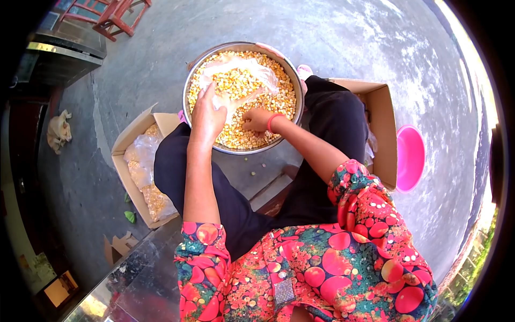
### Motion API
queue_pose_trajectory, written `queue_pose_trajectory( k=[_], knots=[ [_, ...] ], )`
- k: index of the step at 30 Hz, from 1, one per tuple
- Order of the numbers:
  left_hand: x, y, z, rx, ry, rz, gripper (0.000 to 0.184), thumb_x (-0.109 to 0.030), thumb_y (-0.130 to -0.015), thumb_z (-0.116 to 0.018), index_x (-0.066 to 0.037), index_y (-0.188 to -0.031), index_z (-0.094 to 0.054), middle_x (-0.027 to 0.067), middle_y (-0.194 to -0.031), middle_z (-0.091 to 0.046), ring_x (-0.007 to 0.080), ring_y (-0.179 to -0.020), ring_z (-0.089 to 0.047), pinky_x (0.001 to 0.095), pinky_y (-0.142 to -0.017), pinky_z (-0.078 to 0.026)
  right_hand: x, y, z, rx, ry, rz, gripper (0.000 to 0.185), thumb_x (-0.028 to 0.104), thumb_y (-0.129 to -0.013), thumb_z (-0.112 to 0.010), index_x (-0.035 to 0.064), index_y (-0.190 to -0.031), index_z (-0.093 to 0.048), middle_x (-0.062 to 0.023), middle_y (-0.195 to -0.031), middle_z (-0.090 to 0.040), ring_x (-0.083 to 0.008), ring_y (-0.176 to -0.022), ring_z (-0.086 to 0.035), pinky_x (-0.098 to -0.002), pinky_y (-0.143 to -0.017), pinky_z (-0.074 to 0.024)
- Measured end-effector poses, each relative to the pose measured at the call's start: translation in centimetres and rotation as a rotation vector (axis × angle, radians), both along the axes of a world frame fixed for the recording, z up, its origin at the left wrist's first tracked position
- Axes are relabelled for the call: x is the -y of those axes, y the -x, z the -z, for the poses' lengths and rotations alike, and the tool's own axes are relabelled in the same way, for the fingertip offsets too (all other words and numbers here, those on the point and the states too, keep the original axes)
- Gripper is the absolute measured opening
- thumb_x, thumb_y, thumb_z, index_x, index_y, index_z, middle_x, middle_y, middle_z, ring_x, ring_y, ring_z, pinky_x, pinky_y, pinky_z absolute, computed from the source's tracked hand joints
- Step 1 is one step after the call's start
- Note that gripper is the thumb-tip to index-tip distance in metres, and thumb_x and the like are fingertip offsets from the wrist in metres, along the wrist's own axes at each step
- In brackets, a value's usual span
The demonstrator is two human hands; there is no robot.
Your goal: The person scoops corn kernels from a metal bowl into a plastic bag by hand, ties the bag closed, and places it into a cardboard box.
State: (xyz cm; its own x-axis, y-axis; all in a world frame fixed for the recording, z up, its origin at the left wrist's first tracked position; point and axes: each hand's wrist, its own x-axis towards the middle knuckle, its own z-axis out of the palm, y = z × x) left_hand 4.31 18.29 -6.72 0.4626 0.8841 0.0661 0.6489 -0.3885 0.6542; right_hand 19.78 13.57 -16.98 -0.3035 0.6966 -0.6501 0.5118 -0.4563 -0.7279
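Note:
A round metal basin (185,102) full of yellow corn kernels (236,140) stands in front of my knees. On the kernels lies a clear plastic bag (265,78), its mouth spread wide, with corn inside it. My left hand (208,115) grips the near left edge of the bag, thumb toward the middle. Just right of it, my right hand (258,119), with a red band at the wrist, curls its fingers into the kernels near the bag's mouth. Its fingertips are partly hidden by corn.
To the left, a cardboard box (129,170) holds bagged kernels (144,155). Another cardboard box (382,118) stands beside my right leg, with a pink basin (411,158) past it. A red wooden stool (115,20) is at the upper left.

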Motion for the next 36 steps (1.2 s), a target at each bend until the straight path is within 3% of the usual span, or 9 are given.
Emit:
queue_pose_trajectory(
  k=[1, 10, 12, 16, 17, 24, 26, 28, 36],
  knots=[
    [0.0, 0.0, 0.0, -0.003, -0.006, 0.005, 0.056, -0.001, -0.069, -0.056, 0.004, -0.124, -0.044, 0.03, -0.121, -0.045, 0.0397, -0.115, -0.044, 0.0392, -0.099, -0.035, -0.1, -0.5, -0.3, -0.099, 0.044, 0.094, 0.021, 0.021, -0.084, -0.056, 0.0011, -0.09, -0.057, -0.0078, -0.071, -0.061, -0.014, -0.055, -0.061, -0.0267, -0.045, -0.0515],
    [0.0, -0.1, -0.1, -0.003, -0.007, -0.001, 0.056, -0.001, -0.07, -0.056, 0.004, -0.124, -0.044, 0.0301, -0.12, -0.046, 0.0403, -0.114, -0.044, 0.0401, -0.098, -0.036, -2.5, -3.5, -6.1, -0.254, -0.06, 0.039, 0.02, 0.019, -0.082, -0.059, -0.0007, -0.083, -0.061, -0.007, -0.069, -0.06, -0.0134, -0.055, -0.061, -0.0252, -0.049, -0.0524],
    [0.1, -0.2, 0.0, 0.0, -0.005, -0.005, 0.056, -0.001, -0.07, -0.056, 0.004, -0.124, -0.044, 0.0298, -0.12, -0.046, 0.0401, -0.114, -0.045, 0.0399, -0.098, -0.036, -3.0, -3.6, -6.4, -0.249, -0.2, 0.299, 0.024, 0.025, -0.085, -0.058, 0.0011, -0.079, -0.058, -0.0053, -0.072, -0.059, -0.0098, -0.059, -0.059, -0.0229, -0.051, -0.0501],
    [0.1, -0.1, 0.0, 0.005, -0.015, 0.004, 0.054, -0.002, -0.071, -0.056, 0.004, -0.123, -0.045, 0.0291, -0.119, -0.047, 0.0392, -0.112, -0.046, 0.0395, -0.097, -0.037, -3.2, -3.1, -6.8, -0.19, -0.487, 0.573, 0.033, 0.028, -0.086, -0.057, -0.0047, -0.094, -0.06, -0.0121, -0.077, -0.063, -0.0139, -0.064, -0.062, -0.0251, -0.061, -0.051],
    [0.1, -0.1, 0.0, 0.002, -0.014, 0.007, 0.054, -0.002, -0.071, -0.056, 0.004, -0.123, -0.045, 0.0291, -0.119, -0.047, 0.0392, -0.112, -0.046, 0.0395, -0.097, -0.037, -3.4, -3.4, -6.6, 0.014, -0.552, 0.506, 0.031, 0.026, -0.086, -0.056, -0.0024, -0.097, -0.061, -0.0129, -0.078, -0.063, -0.0149, -0.062, -0.062, -0.0263, -0.062, -0.0504],
    [0.2, -0.2, -0.4, -0.004, -0.027, 0.01, 0.051, -0.003, -0.073, -0.056, 0.005, -0.122, -0.045, 0.0286, -0.118, -0.048, 0.0391, -0.111, -0.048, 0.0392, -0.096, -0.037, -2.1, -2.8, -6.4, 0.062, -0.202, -0.059, 0.024, 0.019, -0.078, -0.051, 0.0034, -0.091, -0.065, -0.0122, -0.074, -0.064, -0.0206, -0.059, -0.062, -0.0315, -0.052, -0.0504],
    [0.3, -0.1, -0.3, 0.002, -0.03, 0.024, 0.051, -0.003, -0.073, -0.056, 0.005, -0.122, -0.045, 0.0285, -0.118, -0.048, 0.0392, -0.111, -0.047, 0.0389, -0.096, -0.037, -2.4, -1.4, -1.5, 0.255, -0.434, -0.34, 0.026, 0.017, -0.077, -0.051, 0.0039, -0.096, -0.063, -0.0159, -0.082, -0.065, -0.0271, -0.068, -0.064, -0.0368, -0.06, -0.0521],
    [0.0, -0.1, 0.2, 0.042, -0.035, 0.034, 0.051, -0.004, -0.073, -0.056, 0.005, -0.122, -0.045, 0.0282, -0.119, -0.048, 0.0388, -0.112, -0.046, 0.0385, -0.097, -0.036, -1.0, 0.5, -0.1, 0.41, -0.523, -0.198, 0.028, 0.018, -0.075, -0.052, 0.0036, -0.098, -0.06, -0.0232, -0.091, -0.061, -0.0376, -0.081, -0.061, -0.0437, -0.079, -0.0479],
    [0.3, -0.5, -0.8, -0.005, 0.004, 0.044, 0.057, 0.002, -0.07, -0.055, 0.004, -0.126, -0.042, 0.0254, -0.119, -0.048, 0.0371, -0.112, -0.047, 0.037, -0.094, -0.039, 0.7, 2.3, -0.6, 0.385, -0.557, -0.257, 0.027, 0.017, -0.069, -0.061, 0.0017, -0.092, -0.064, -0.0205, -0.088, -0.064, -0.0342, -0.082, -0.063, -0.0399, -0.073, -0.0502]
  ],
)
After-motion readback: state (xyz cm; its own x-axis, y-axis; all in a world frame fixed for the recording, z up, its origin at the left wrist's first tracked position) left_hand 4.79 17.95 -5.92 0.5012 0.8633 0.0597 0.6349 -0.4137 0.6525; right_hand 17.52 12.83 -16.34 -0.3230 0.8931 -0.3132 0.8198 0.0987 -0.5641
